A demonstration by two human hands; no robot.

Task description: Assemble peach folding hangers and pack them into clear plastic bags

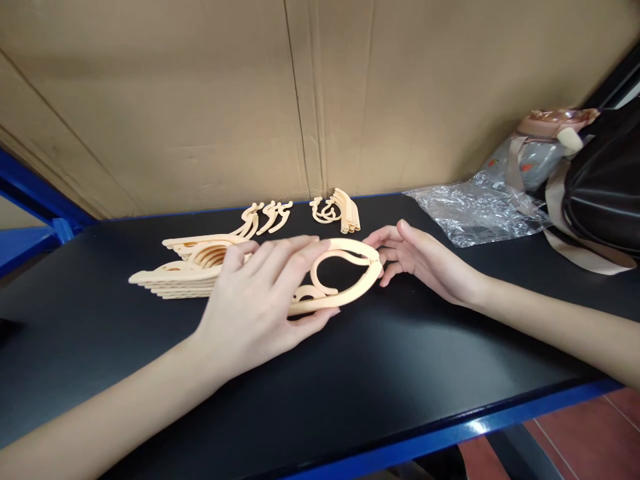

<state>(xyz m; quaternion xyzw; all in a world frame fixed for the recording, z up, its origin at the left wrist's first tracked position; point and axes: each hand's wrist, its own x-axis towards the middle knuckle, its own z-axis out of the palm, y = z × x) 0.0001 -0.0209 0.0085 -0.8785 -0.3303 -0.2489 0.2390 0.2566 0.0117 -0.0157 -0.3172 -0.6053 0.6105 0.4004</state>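
A cream plastic folding hanger (350,283) sits folded just above the black shelf top (380,373). My left hand (260,300) grips its left part, fingers over the top and thumb underneath. My right hand (420,257) pinches the hanger's right end with its fingertips. Behind my left hand lies a stack of several unfolded hangers (185,267) of the same colour. Further back are loose hanger hooks (267,217) and a small bundle of folded hangers (340,210).
A cardboard sheet (300,93) forms the back wall. At the right lie a crumpled clear plastic bag (475,210), a water bottle with a pink lid (545,143) and a black bag (605,187). The shelf has a blue front edge (450,430).
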